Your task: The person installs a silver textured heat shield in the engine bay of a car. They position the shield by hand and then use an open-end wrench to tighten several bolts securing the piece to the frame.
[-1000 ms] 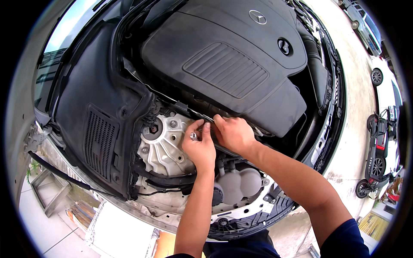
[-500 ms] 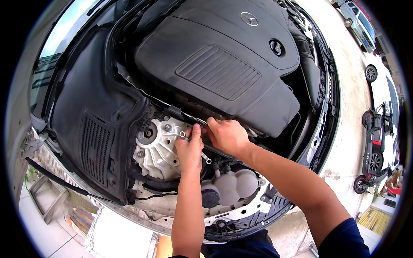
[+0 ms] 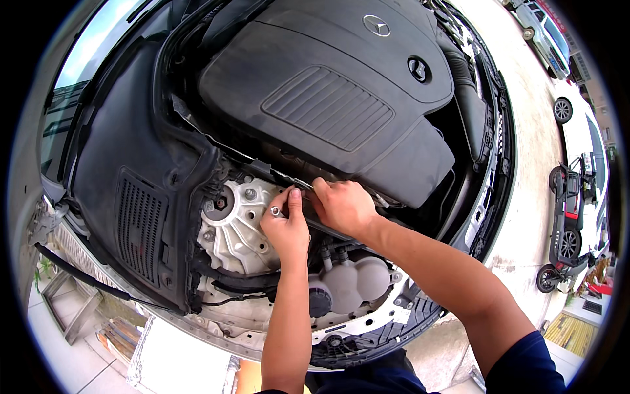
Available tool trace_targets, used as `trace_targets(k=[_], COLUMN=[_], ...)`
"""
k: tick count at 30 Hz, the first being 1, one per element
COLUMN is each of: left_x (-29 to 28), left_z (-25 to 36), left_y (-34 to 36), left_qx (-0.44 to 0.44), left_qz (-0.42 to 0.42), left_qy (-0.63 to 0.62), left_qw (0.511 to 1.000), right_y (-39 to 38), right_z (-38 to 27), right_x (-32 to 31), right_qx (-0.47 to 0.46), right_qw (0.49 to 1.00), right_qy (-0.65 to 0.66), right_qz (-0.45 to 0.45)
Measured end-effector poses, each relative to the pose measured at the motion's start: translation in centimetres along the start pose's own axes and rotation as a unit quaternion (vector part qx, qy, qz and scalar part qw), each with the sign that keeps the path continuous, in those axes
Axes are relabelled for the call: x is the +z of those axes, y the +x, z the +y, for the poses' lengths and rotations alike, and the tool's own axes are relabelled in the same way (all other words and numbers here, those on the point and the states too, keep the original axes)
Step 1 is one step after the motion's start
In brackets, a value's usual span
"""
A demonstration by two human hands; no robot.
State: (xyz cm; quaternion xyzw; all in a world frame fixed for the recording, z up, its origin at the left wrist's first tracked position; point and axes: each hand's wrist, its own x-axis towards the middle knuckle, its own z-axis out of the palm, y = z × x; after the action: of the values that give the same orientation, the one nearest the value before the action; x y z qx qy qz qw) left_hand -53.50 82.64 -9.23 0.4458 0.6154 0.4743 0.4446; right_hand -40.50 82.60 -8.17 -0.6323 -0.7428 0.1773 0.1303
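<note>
My left hand [image 3: 287, 230] is closed around a silver wrench [image 3: 275, 211], whose round end sticks out beside the fingers; the rest is mostly hidden in the palm. Its thumb and fingertips meet near a dark bar [image 3: 328, 228] that runs along the side of the engine. Close on the right, my right hand [image 3: 344, 205] is curled, fingertips pressed down at the same bar. Whatever those fingertips grip is hidden. Just left of my left hand is a ribbed light-metal strut tower [image 3: 237, 230]. Beyond both hands lies the large black engine cover [image 3: 335, 108].
A pale fluid reservoir [image 3: 357, 282] with a black cap [image 3: 319, 299] sits nearer me, below the hands. On the left is a black cowl panel [image 3: 141, 220] with a slotted grille. Parked at the right are a white car [image 3: 577, 138] and a dark scooter [image 3: 569, 226].
My left hand has turned a little and shifted slightly left; the wrench's other end, which showed below it, is now out of sight. The right hand stays almost in place.
</note>
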Motion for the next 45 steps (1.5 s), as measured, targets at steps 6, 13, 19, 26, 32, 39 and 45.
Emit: trace_targets(k=[6, 13, 19, 26, 32, 39, 45], left_x=[-0.8, -0.3, -0.9, -1.3, -2.7, -1.2, -1.9], left_z=[-0.2, -0.7, -0.9, -1.6, 1.5, 4.5, 4.8], left_y=[1.1, 0.4, 0.8, 2.3, 1.6, 2.4, 3.6], left_qx=[-0.273, -0.002, -0.253, 0.024, 0.183, 0.298, 0.245], left_qz=[-0.105, -0.025, -0.12, -0.106, -0.068, -0.157, -0.243], left_qy=[-0.264, 0.009, -0.253, 0.041, 0.201, 0.289, 0.275], left_qw=[0.919, 1.0, 0.926, 0.993, 0.96, 0.896, 0.897], right_y=[0.2, 0.1, -0.1, 0.1, 0.1, 0.2, -0.1], right_z=[-0.4, -0.3, -0.4, -0.5, 0.5, 0.9, 1.4], right_x=[-0.5, -0.4, -0.3, -0.7, -1.5, -6.7, 0.8], right_qx=[0.01, 0.016, 0.0, 0.019, -0.003, 0.024, 0.033], right_qw=[1.0, 1.0, 1.0, 0.999, 0.968, 0.918, 0.963], right_qy=[0.003, -0.005, 0.002, 0.047, 0.228, 0.27, 0.078], right_qz=[-0.021, -0.016, -0.004, 0.005, 0.102, 0.29, 0.256])
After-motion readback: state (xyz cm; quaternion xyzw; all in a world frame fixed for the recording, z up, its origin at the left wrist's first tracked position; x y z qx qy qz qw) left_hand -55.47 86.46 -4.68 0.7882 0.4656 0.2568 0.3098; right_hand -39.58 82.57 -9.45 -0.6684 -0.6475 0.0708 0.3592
